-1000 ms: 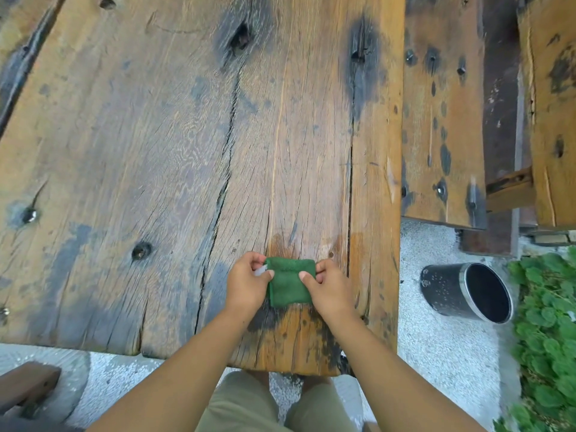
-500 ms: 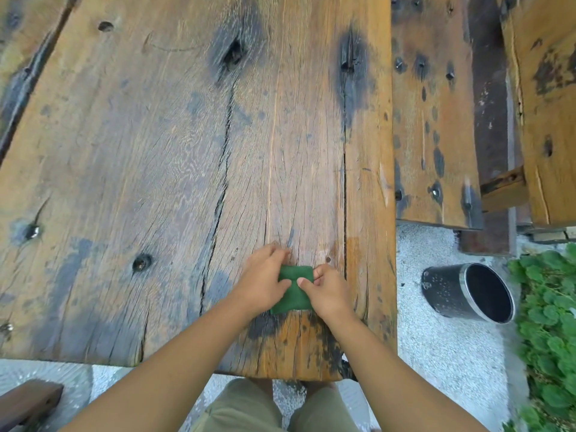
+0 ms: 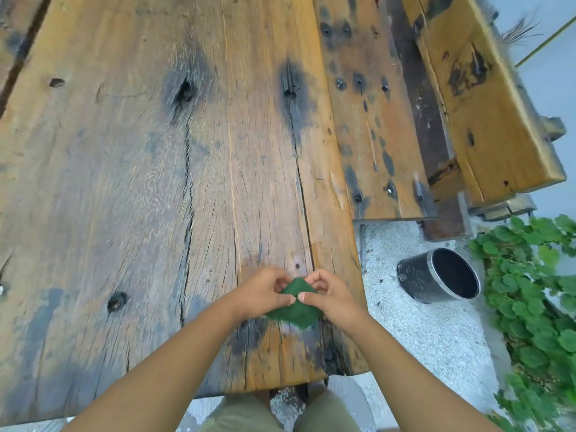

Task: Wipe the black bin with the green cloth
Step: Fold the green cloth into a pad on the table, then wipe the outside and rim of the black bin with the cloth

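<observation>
A small folded green cloth is held just above the near edge of the wooden table. My left hand pinches its left side and my right hand pinches its right side, thumbs meeting on top. The black bin lies tipped on the gravel ground to the right of the table, its open mouth turned toward the right. Neither hand touches the bin.
A wooden bench runs along the table's right side, with another plank beyond it. Green leafy plants grow right of the bin. Pale gravel covers the ground between table and plants. My legs are under the table edge.
The cloth has gone from flat on the table to lifted and turned cornerwise between both hands. The camera view has tilted and shifted, showing more of the bench and bin.
</observation>
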Tool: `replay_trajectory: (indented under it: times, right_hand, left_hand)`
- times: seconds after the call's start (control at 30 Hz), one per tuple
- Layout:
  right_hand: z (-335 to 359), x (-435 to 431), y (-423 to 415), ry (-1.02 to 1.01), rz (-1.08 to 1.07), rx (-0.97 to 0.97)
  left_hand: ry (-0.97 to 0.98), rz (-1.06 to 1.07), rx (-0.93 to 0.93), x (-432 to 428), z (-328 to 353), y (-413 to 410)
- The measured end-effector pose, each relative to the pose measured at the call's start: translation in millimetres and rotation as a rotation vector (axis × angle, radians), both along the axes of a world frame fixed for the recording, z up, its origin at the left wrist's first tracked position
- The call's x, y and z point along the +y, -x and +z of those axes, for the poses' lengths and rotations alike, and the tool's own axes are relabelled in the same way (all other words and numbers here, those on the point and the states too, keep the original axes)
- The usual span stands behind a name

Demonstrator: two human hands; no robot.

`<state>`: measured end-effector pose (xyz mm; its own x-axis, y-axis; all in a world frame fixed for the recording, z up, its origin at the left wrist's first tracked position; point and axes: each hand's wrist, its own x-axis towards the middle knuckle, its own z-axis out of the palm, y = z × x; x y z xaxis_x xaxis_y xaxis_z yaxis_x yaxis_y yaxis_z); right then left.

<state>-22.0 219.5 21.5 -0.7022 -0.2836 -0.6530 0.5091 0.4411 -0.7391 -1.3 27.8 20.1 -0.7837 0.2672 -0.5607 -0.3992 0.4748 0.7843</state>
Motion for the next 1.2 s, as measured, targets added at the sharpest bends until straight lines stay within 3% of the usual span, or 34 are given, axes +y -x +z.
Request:
replay_trajectory:
  times: [0.37,0.67,0.8,0.93,1.2]
  right_hand:
    - [80.2,157.0,-20.9,0.150,-0.522,0.071]
    - [77.7,319.1,-57.1,0.710,-0.982,0.040]
    - [64.3,390.8,-69.6,0.947,-1.096,-0.101]
    - [56.8,459.5,-77.8,1.170,-1.181,-0.118]
    - [14.1,526.4,-66.1,1.111,-1.224,-0.075]
  left_hand:
    - [-0.310,-0.059,-0.001,157.2,65.6,33.3]
    - [-0.376,-0.149,-0.006,342.6,92.7,46.7]
    - [-0.401,-0.129,-0.117,429.9,97.7,45.5]
    - [-0.408,-0.206,-0.219,511.7,90.0,47.1]
    - [-0.267,-0.297,-0.173,598.1,47.6,77.0]
